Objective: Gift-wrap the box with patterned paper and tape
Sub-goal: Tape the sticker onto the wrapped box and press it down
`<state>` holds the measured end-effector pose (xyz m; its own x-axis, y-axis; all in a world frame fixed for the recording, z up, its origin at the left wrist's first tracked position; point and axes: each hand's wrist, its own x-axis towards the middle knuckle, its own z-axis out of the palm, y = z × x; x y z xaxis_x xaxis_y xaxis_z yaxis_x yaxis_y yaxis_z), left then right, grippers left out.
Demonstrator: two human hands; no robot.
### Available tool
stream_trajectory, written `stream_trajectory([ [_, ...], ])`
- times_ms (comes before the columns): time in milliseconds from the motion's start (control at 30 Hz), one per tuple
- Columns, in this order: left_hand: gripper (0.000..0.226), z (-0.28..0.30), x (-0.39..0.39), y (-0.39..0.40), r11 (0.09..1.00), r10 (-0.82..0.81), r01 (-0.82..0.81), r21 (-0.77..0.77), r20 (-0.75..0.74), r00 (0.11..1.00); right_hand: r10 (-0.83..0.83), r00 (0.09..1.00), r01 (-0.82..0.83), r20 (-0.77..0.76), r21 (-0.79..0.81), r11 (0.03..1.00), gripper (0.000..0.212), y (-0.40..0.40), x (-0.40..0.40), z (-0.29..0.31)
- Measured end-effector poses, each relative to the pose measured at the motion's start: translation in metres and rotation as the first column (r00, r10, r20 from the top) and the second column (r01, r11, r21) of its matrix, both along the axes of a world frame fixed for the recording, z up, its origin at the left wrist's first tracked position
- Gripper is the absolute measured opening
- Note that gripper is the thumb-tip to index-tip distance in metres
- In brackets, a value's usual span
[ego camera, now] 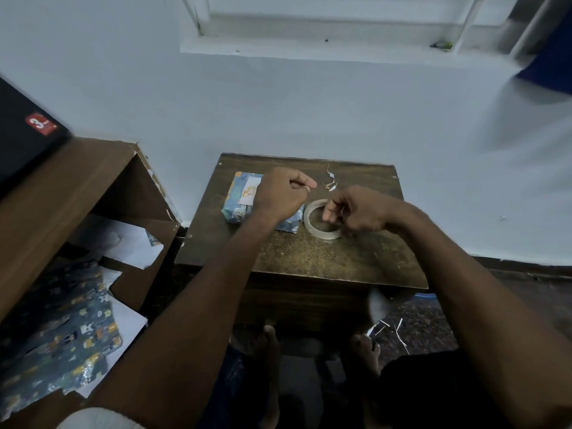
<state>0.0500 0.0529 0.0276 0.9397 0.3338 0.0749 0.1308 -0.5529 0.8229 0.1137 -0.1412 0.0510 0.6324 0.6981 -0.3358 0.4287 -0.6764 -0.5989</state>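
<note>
Head view: a person's left hand (283, 191) hovers above the already papered box (244, 198) at the back left of a small wooden table (309, 255), thumb and forefinger pinched as if on a strip of clear tape too faint to confirm; the right hand (356, 209), fingers curled, pinches at the tape roll (320, 219) just beside the box. Any strip pulled free could fold onto itself or stick to the fingers before reaching a seam

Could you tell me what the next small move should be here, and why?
Probably carry the tape strip over and press it onto the wrapped box. Both hands, left hand and right hand, are pinched above the tape roll, apparently holding a strip, though the tape itself is hard to see.
</note>
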Motion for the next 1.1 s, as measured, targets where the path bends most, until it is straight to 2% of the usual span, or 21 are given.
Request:
stream_trajectory([
  [100,0.016,0.004,-0.001,-0.007,0.998,-0.059,0.059,0.028,-0.013,0.998,0.09,0.99,-0.072,0.113,-0.152,0.986,0.034,-0.001,-0.007,-0.013],
  [200,0.017,0.006,-0.003,-0.011,0.994,-0.094,0.094,0.051,-0.008,0.996,0.057,0.953,-0.026,0.297,-0.107,0.994,0.019,0.0,-0.009,-0.016],
  [267,0.015,0.005,-0.004,-0.011,0.994,-0.105,0.105,0.043,-0.007,0.994,0.008,0.947,0.002,0.323,-0.03,1.0,0.015,-0.005,-0.006,-0.008],
  [500,0.013,0.009,-0.005,-0.009,0.987,-0.134,0.137,-0.081,0.042,0.99,-0.13,0.982,0.088,0.139,0.279,0.956,0.011,-0.027,0.005,0.011],
  [700,0.036,0.014,-0.004,-0.015,0.96,-0.136,0.146,-0.237,0.058,0.989,-0.213,0.977,0.207,-0.025,0.373,0.904,0.014,-0.035,0.016,0.005],
  [767,0.033,0.016,-0.005,-0.015,0.95,-0.138,0.152,-0.272,0.068,0.988,-0.243,0.968,0.247,-0.061,0.396,0.885,0.012,-0.036,0.017,0.005],
  [833,0.021,0.018,-0.007,-0.016,0.944,-0.154,0.172,-0.28,0.084,0.984,-0.261,0.961,0.276,-0.093,0.416,0.866,0.008,-0.036,0.017,0.005],
  [900,0.013,0.017,-0.008,-0.016,0.937,-0.186,0.209,-0.28,0.108,0.977,-0.262,0.96,0.278,-0.098,0.431,0.858,0.006,-0.037,0.016,0.005],
  [1000,0.015,0.016,-0.01,-0.019,0.937,-0.208,0.234,-0.261,0.126,0.97,-0.242,0.968,0.245,-0.064,0.449,0.859,0.015,-0.037,0.015,0.006],
  [1100,0.01,0.016,-0.009,-0.02,0.945,-0.193,0.228,-0.233,0.166,0.967,-0.185,0.982,0.149,0.036,0.455,0.878,0.015,-0.038,0.014,0.008],
])
